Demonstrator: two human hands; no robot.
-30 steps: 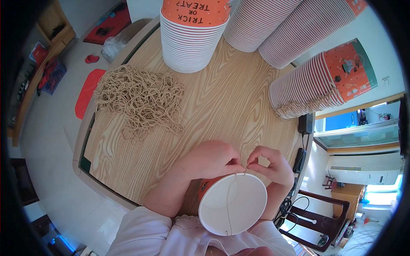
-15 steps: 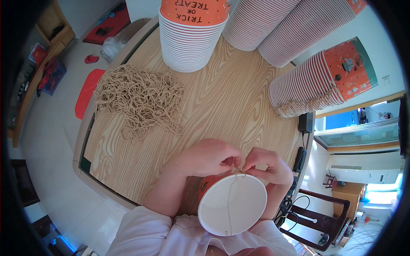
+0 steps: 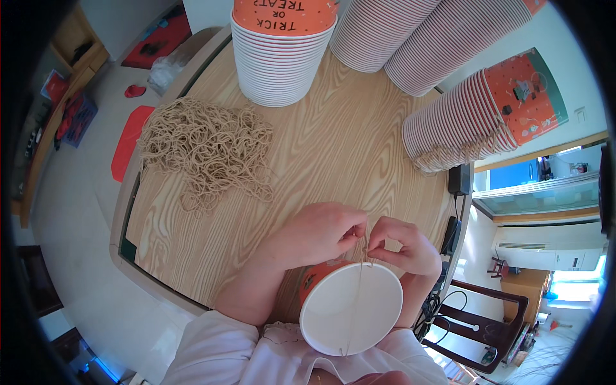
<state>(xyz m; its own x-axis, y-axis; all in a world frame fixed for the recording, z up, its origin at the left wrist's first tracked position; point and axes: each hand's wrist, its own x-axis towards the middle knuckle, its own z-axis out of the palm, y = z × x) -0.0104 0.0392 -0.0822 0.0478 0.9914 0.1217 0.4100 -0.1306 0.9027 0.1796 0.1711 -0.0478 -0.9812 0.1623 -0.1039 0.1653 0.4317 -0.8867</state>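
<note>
My left hand (image 3: 319,232) and right hand (image 3: 402,246) meet at the far rim of a round orange paper cup (image 3: 351,307) with a smooth white inside, near my chest at the wooden table's (image 3: 333,147) edge. Both pinch one thin tan string (image 3: 357,292) crossing its mouth. A fuzzy twine tangle (image 3: 208,151) lies left; ribbed cup stacks (image 3: 279,51) stand beyond.

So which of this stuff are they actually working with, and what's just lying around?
In use: left hand, right hand, orange paper cup, string across its mouth.

Lying about: twine pile, cup stacks, wooden table, black adapter.
</note>
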